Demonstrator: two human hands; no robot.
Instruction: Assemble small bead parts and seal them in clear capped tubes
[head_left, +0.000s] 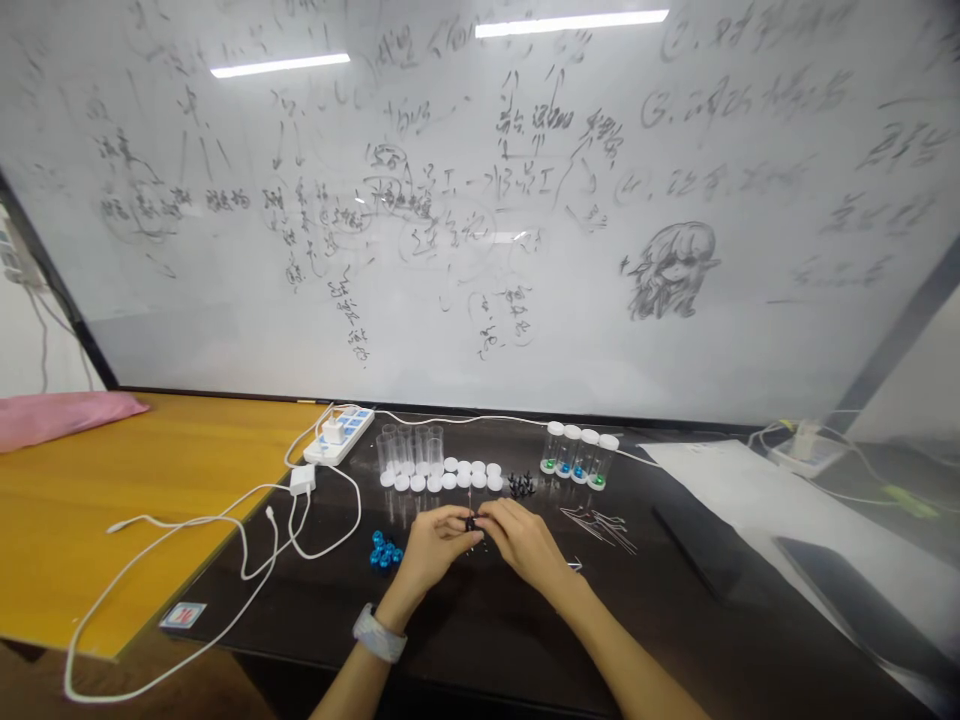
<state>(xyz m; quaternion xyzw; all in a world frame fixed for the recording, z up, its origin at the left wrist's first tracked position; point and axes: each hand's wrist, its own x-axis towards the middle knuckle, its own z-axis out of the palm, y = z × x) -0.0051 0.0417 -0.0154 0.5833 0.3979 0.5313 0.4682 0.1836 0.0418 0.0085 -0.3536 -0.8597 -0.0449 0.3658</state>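
Over the dark table, my left hand (442,545) and my right hand (521,540) meet, fingertips closed on one small black piece (471,523). A thin stem rises from it; its exact kind is too small to tell. Just behind my fingers are several similar black spiky pieces (521,485) and rows of white round caps (465,475). Several shiny blue balls (385,552) lie left of my left hand. Thin wire-like sticks (600,528) are spread out to the right of my right hand.
Clear tubes (411,447) stand at the back. Capped tubes (577,455) with green or blue balls are right of them. A power strip (341,435) and white cable (247,540) lie left. A dark phone (862,600) rests on white paper (720,470). Behind is a whiteboard (480,340).
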